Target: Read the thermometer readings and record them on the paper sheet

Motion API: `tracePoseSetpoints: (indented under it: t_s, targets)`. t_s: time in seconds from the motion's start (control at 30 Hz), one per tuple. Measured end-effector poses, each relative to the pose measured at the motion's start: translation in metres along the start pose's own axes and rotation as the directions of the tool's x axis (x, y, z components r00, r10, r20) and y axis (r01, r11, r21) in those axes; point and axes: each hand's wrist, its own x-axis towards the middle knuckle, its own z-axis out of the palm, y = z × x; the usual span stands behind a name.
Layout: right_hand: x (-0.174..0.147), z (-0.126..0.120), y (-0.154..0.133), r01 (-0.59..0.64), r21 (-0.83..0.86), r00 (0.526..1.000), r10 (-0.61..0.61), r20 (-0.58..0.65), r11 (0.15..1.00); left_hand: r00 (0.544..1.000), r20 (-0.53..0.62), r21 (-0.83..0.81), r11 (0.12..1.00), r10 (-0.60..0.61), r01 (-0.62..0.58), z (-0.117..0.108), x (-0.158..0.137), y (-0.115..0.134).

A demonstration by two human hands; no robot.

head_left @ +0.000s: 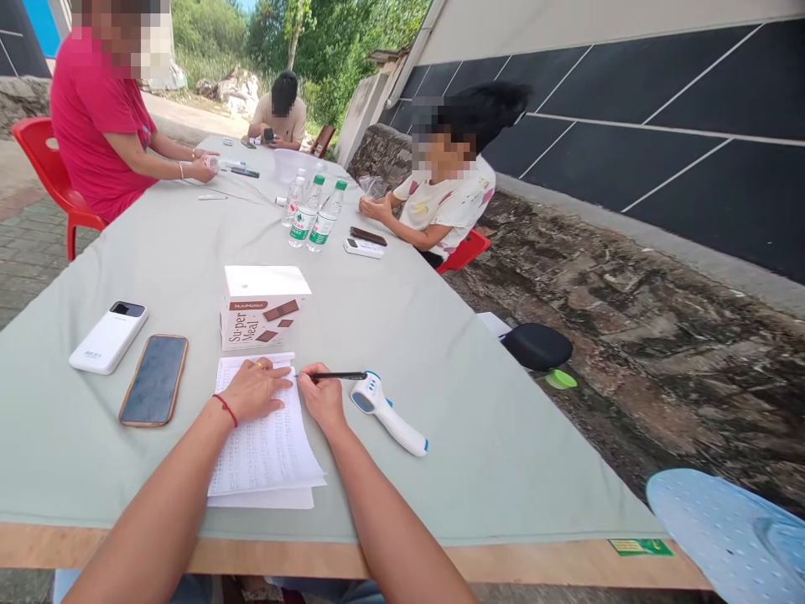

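My left hand (257, 391) lies flat on a stack of written paper sheets (264, 453), fingers spread toward the right edge. A ring and a red string bracelet are on it. My right hand (322, 399) grips a black pen (340, 375), its tip at the right edge of the paper. Just right of that hand rests a white and blue infrared thermometer (390, 415). Behind the paper stands a white and brown box (264, 309) with chocolate bars pictured on it. To the left lie a phone (154, 380) and a white power bank (110, 337).
Several water bottles (323, 220) stand mid-table, near a clear basin (294, 165). Another power bank (364, 247) and a dark phone lie to their right. Three people sit round the table (503, 470). A blue plastic chair (723, 520) is at the lower right.
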Motion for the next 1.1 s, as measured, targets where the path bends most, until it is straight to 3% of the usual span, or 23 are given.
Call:
tracePoseSetpoints:
  t_s: [0.53,0.67,0.77,0.9,1.0,1.1]
  targets:
    - [-0.001,0.000,-0.003,-0.019,0.025,1.000,0.019,-0.007,1.000,0.999,-0.042,-0.006,1.000,0.014,-0.014,0.004,0.000,-0.002]
    - [-0.002,-0.002,0.000,0.034,0.026,0.991,-0.031,-0.130,0.999,0.999,-0.038,-0.016,1.000,0.010,-0.010,0.004,0.000,-0.001]
    - [-0.002,-0.006,0.005,0.156,-0.065,0.961,-0.167,-0.219,0.986,0.999,-0.044,-0.034,0.999,0.006,-0.008,0.005,0.000,-0.002]
    - [0.002,-0.010,0.011,0.313,-0.434,0.920,-0.384,-0.084,0.845,0.997,-0.073,-0.069,0.998,-0.007,0.002,0.006,0.000,-0.004]
    - [0.001,-0.015,0.007,0.302,-0.670,0.940,-0.328,0.091,0.678,0.994,-0.107,-0.097,0.995,-0.019,0.008,0.007,-0.001,-0.008]
    - [-0.003,-0.028,-0.004,0.321,-0.767,0.947,-0.209,0.245,0.556,0.982,-0.183,-0.139,0.990,-0.042,0.016,0.010,0.000,-0.011]
